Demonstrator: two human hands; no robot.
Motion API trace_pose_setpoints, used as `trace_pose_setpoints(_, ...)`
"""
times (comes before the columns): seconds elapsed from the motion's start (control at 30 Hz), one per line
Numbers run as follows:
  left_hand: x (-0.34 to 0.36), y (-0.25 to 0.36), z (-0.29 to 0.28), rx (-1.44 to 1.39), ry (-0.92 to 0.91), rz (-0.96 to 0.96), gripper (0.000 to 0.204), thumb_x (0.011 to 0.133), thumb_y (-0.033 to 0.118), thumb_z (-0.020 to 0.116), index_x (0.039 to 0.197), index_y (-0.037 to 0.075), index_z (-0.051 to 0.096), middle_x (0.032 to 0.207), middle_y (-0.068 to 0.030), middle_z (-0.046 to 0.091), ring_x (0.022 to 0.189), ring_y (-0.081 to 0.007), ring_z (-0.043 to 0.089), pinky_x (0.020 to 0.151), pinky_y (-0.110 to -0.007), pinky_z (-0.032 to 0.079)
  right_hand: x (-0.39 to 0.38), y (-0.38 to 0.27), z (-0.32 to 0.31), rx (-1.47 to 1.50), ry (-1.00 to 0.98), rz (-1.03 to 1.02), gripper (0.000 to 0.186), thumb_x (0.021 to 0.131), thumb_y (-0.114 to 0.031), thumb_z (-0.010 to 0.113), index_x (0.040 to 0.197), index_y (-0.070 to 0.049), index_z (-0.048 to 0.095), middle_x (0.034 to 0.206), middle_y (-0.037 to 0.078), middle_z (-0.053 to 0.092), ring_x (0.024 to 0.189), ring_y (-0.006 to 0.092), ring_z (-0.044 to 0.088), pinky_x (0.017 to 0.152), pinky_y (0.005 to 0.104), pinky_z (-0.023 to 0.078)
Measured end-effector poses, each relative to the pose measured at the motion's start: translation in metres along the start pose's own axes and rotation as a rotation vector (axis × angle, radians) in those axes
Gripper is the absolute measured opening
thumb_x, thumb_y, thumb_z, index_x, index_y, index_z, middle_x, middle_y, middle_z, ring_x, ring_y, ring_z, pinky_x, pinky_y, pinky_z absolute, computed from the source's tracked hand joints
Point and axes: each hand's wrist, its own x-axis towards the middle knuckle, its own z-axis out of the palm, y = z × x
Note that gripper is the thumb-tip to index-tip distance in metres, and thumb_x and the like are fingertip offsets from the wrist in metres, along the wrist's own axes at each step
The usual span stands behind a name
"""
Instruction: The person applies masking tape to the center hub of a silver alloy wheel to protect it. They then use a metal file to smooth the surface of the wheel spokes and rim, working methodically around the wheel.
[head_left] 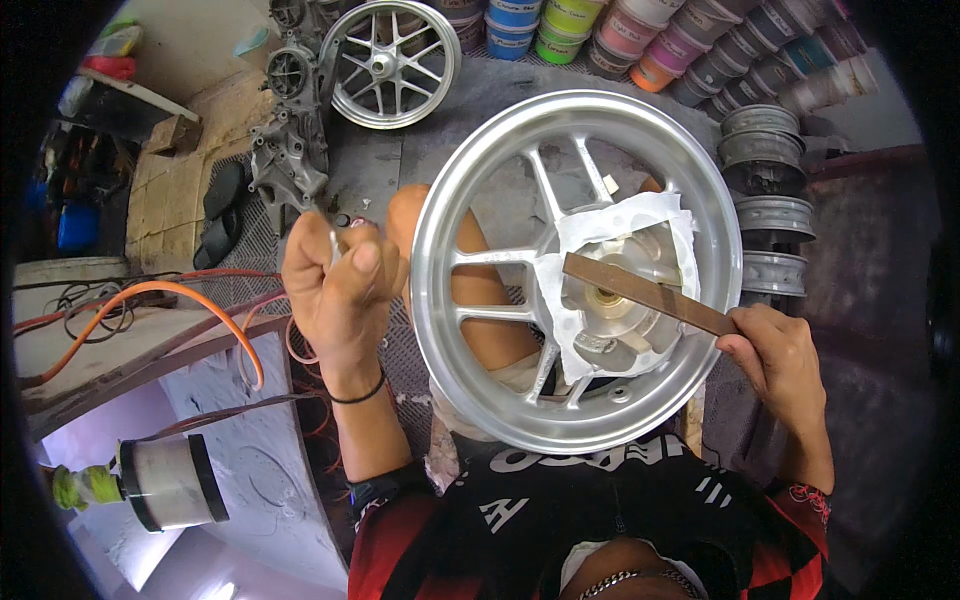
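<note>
A large silver motorcycle wheel [433, 300] rests tilted across my lap. White masking material [650, 212] is stuck around its hub [600, 330]. In my right hand [778, 355], beside the wheel's right edge, is one end of a flat brown strip [650, 292]; its other end lies over the hub. Whether the strip is wood or metal I cannot tell. My left hand [345, 290] is raised to the left of the wheel, fingers closed. A thin greyish edge shows at its fingertips, too small to name.
A second silver wheel [395, 110] lies beyond, beside grey metal engine parts [290, 165]. Several colored tubs [565, 30] line the back, and rims [770, 215] are stacked at right. An orange hose [150, 287] runs at left near a black sandal [225, 205].
</note>
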Motion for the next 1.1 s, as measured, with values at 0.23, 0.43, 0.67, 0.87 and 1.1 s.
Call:
trace_pose_setpoints(0.23, -0.036, -0.016, -0.002, 0.118, -0.002, 0.16, 0.029, 0.095, 0.012, 0.07, 0.107, 0.008, 0.044, 0.087, -0.0085, 0.051, 0.069, -0.0149, 0.05, 0.059, -0.028, 0.043, -0.027, 0.002, 0.023, 0.24, -0.086, 0.109, 0.022, 0.095, -0.015, 0.067, 0.104, 0.005, 0.064, 0.082, 0.021, 0.065, 0.075, 0.0417, 0.066, 0.066, 0.045, 0.051)
trace_pose_setpoints(0.43, -0.054, -0.033, 0.004, 0.416, 0.132, 0.236, 0.045, 0.085, -0.008, 0.075, 0.114, 0.003, 0.043, 0.11, -0.0179, 0.058, 0.094, -0.0197, 0.063, 0.082, -0.031, 0.054, -0.048, -0.034, 0.033, 0.408, -0.175, 0.185, 0.056, 0.093, -0.004, 0.067, 0.146, -0.005, 0.049, 0.087, 0.019, 0.064, 0.074, 0.0346, 0.066, 0.07, 0.0402, 0.053)
trace_pose_setpoints(0.67, -0.06, -0.041, 0.007, 0.615, 0.154, 0.286, 0.05, 0.085, -0.008, 0.075, 0.116, 0.004, 0.039, 0.109, -0.0188, 0.057, 0.092, -0.0194, 0.063, 0.083, -0.03, 0.055, -0.055, -0.05, 0.055, 0.381, -0.079, 0.107, 0.066, 0.09, 0.003, 0.067, 0.151, -0.016, 0.049, 0.082, 0.013, 0.057, 0.067, 0.0274, 0.06, 0.062, 0.0374, 0.051)
trace_pose_setpoints(0.87, -0.06, -0.041, 0.008, 0.663, 0.11, 0.32, 0.052, 0.083, -0.008, 0.077, 0.116, 0.005, 0.039, 0.106, -0.0185, 0.059, 0.089, -0.0201, 0.064, 0.078, -0.03, 0.055, -0.049, -0.06, 0.056, 0.316, -0.108, 0.174, 0.066, 0.091, 0.002, 0.067, 0.151, -0.018, 0.049, 0.08, 0.013, 0.057, 0.065, 0.0272, 0.06, 0.062, 0.0383, 0.051)
trace_pose_setpoints(1.1, -0.059, -0.043, 0.007, 0.662, 0.112, 0.333, 0.052, 0.084, -0.009, 0.075, 0.119, 0.005, 0.04, 0.106, -0.0174, 0.06, 0.089, -0.0193, 0.064, 0.079, -0.03, 0.054, -0.045, -0.05, 0.041, 0.313, -0.068, 0.128, 0.064, 0.09, 0.002, 0.067, 0.149, -0.019, 0.052, 0.078, 0.013, 0.057, 0.062, 0.0274, 0.059, 0.061, 0.0396, 0.052)
